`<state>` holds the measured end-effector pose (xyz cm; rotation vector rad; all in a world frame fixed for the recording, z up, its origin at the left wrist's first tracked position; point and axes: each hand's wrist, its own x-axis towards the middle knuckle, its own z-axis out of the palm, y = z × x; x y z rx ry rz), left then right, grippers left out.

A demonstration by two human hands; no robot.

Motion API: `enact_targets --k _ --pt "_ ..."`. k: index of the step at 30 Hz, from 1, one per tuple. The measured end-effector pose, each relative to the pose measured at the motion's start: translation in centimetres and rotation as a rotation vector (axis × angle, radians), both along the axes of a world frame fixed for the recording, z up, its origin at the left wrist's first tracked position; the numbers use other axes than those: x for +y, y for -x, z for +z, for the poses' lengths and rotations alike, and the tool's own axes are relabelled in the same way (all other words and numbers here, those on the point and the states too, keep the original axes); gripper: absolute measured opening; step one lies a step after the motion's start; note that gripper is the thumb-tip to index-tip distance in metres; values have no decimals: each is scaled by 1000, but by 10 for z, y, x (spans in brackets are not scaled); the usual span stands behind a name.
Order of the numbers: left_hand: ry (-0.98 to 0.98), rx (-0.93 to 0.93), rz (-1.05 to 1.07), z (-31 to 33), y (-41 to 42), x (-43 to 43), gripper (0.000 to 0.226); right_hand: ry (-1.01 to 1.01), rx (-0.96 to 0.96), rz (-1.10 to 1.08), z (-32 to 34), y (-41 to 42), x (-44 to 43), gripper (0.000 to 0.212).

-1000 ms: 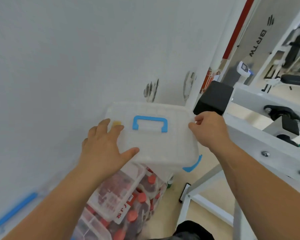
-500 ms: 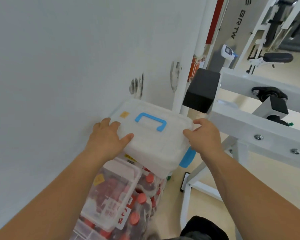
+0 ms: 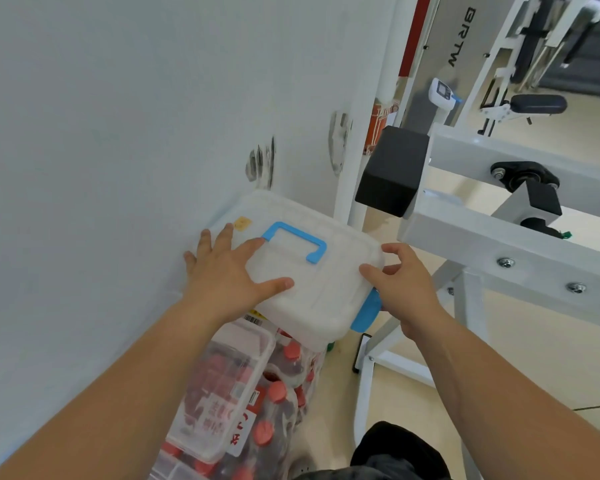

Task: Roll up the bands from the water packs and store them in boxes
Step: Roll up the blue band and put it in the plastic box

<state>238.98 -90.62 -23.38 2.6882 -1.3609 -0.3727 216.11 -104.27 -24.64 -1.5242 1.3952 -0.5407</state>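
The plastic box [image 3: 326,282] sits atop the bottle packs [image 3: 222,393] against the wall [image 3: 118,133], left grip [image 3: 229,275] flat and open on its lid, right grip [image 3: 406,289] clasping the latch edge; it is likely light, stiff and slick, best held at both ends.

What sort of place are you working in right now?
Likely a gym: a white exercise-machine frame with a black pad, a padded seat behind, and shrink-wrapped bottle packs below the storage box.
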Motion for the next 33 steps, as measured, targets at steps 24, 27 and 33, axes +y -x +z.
enact_targets --k 24,27,33 --pt "-50 -124 56 -12 20 -9 117 90 -79 -66 -10 -13 16 89" --pt "-55 -132 69 -11 22 -8 118 221 -32 7 -13 -19 21 63" --pt "-55 -136 83 -10 22 -14 119 253 71 141 -26 -23 20 68"
